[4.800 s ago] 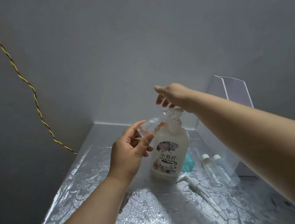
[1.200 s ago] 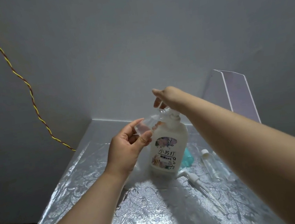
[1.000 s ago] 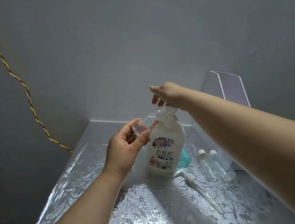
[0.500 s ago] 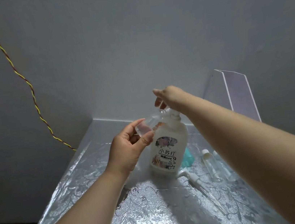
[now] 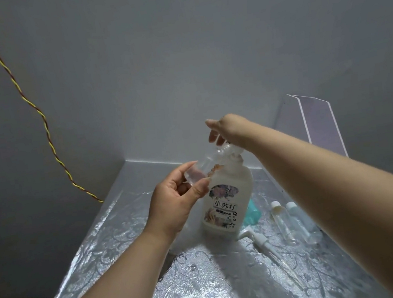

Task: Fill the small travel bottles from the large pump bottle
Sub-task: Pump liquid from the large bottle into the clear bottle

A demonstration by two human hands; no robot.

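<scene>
Our left hand (image 5: 173,204) pinches the small travel bottle (image 5: 194,175) under the spout. Our right hand (image 5: 229,130), fingers loose, presses the head of the pump bottle (image 5: 225,202), upright on the table (image 5: 103,250). The travel bottle is probably light, slippery plastic, so we grip its sides.

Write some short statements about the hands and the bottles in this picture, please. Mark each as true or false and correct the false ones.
1. The left hand holds a small clear bottle at the spout of the large pump bottle. True.
2. Two capped travel bottles are on the table, to the right of the large pump bottle. True.
3. The right hand lies flat on the table. False: it rests on the pump head.
4. The large pump bottle lies on its side. False: it stands upright.
5. A yellow and red twisted cable runs down the wall on the left. True.
</scene>
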